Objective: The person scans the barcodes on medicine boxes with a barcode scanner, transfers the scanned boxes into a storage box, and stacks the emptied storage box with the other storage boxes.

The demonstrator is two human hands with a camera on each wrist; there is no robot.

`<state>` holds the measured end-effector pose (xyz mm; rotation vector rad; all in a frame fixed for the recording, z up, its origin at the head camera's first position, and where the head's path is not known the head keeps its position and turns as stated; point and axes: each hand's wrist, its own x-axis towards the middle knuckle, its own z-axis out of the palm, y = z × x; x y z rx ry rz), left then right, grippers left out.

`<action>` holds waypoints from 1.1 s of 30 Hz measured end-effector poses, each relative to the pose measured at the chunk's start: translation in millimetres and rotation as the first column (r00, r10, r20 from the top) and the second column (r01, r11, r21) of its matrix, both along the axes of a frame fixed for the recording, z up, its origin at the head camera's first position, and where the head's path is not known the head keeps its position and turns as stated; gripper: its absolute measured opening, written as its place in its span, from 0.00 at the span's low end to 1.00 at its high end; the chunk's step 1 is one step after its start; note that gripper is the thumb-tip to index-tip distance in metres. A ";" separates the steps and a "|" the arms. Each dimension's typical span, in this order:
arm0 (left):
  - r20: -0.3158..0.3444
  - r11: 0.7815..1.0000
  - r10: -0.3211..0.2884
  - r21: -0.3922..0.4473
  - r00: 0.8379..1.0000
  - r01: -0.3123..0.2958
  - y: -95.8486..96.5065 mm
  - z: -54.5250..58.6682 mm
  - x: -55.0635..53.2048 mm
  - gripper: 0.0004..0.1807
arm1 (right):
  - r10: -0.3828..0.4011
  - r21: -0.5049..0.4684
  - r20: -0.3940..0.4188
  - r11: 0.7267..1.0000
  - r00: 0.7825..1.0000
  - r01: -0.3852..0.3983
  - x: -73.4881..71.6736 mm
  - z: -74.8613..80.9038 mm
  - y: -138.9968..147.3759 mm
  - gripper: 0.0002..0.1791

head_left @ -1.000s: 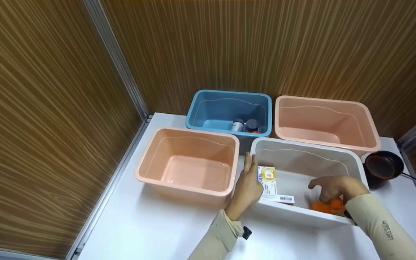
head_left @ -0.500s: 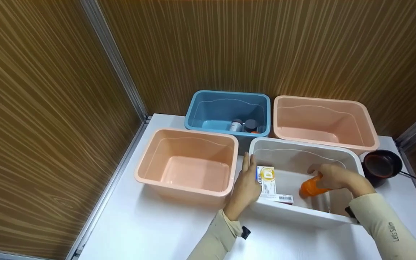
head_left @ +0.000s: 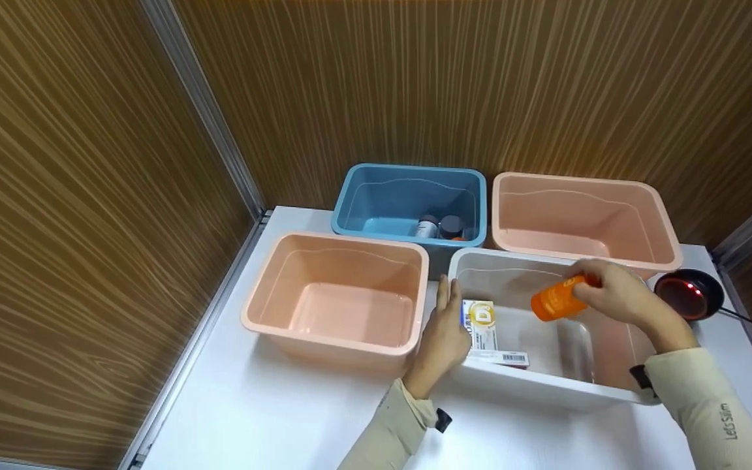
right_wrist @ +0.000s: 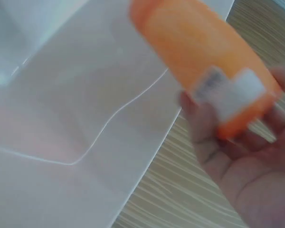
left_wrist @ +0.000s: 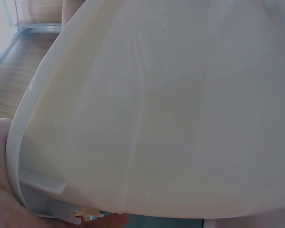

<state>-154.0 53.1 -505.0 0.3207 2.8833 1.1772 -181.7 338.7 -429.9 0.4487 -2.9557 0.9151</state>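
Observation:
An orange bottle with a white label patch is held tilted over the white bin. My right hand grips it around one end, thumb and fingers on its sides. The other end points left and down, as the right wrist view also shows. At the bin's front left corner, my left hand holds the rim, thumb and fingers on either side of it. Inside the bin near that hand lie a white and yellow box and a slim white box.
A peach bin stands left of the white one, another peach bin at the back right. A blue bin at the back holds several bottles. A black corded device with red lights sits at the far right.
My right hand has taken hold of the orange bottle in the white bin and lifted it up and leftward. The left hand stays at the corner. Red lights now show on the black device.

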 end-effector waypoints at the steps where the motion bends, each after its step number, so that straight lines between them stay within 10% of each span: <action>1: 0.004 1.000 0.001 -0.002 1.000 -0.001 0.1 0.5 0.1 0.44 | -0.018 -0.020 -0.035 1.000 0.999 0.017 -0.2 0.4 -0.3 0.07; 6: 0.013 1.000 -0.008 0.001 1.000 0.008 1.1 0.1 -0.4 0.44 | -0.151 -0.109 -0.088 0.984 0.985 0.141 0.6 5.1 1.7 0.15; 12: -0.003 1.000 -0.011 0.009 1.000 0.011 -0.2 -2.2 -0.2 0.43 | -0.280 -0.174 0.042 0.943 0.959 0.283 3.1 16.5 9.9 0.31; 16: -0.005 1.000 -0.009 0.013 1.000 0.010 -1.4 -2.4 0.5 0.43 | -0.236 -0.430 0.162 0.857 0.958 0.284 5.6 23.3 13.4 0.24; 18: -0.013 1.000 -0.011 0.010 1.000 0.011 -1.7 -2.1 0.4 0.44 | -0.141 -0.679 0.195 0.695 0.971 0.237 5.6 26.6 13.8 0.13; 22: -0.026 1.000 -0.008 -0.009 1.000 0.008 -1.9 -0.9 0.7 0.44 | 0.111 -0.981 0.158 0.129 0.981 0.143 4.0 32.5 17.2 0.05; 24: -0.022 1.000 -0.006 -0.017 1.000 0.006 -1.6 -0.9 1.0 0.44 | 0.203 -0.986 0.137 -0.063 0.970 0.152 3.3 33.6 20.2 0.10; 26: -0.015 1.000 -0.005 -0.017 1.000 0.004 -1.4 -0.6 1.5 0.44 | 0.274 -0.966 0.129 -0.184 0.953 0.184 2.7 33.5 23.5 0.15; 29: -0.011 1.000 -0.007 -0.015 1.000 0.006 -0.7 -0.5 1.4 0.44 | 0.313 -0.924 0.163 -0.285 0.936 0.256 3.8 30.9 26.7 0.21; 33: -0.011 1.000 -0.011 -0.018 1.000 0.011 0.0 0.2 0.8 0.44 | 0.311 -0.886 0.216 -0.336 0.925 0.320 6.3 26.3 26.2 0.25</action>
